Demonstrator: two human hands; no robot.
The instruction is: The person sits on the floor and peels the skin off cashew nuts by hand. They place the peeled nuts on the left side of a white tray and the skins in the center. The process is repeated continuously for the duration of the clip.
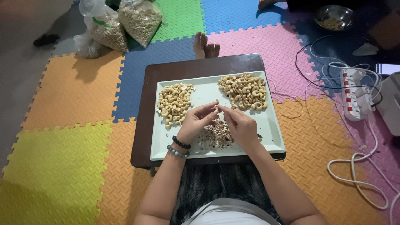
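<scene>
A pale rectangular tray lies on a small dark brown table. On the tray's left is a heap of pale cashew nuts; a browner heap of cashews sits at the right. My left hand and my right hand meet over the tray's middle, fingertips pinching one cashew between them. Under my hands lies a pile of brown skin scraps. Two bead bracelets ring my left wrist.
Coloured foam floor mats surround the table. Clear bags of nuts stand at the back left. A person's bare feet rest behind the table. A metal bowl sits at the back right. A power strip and white cables lie to the right.
</scene>
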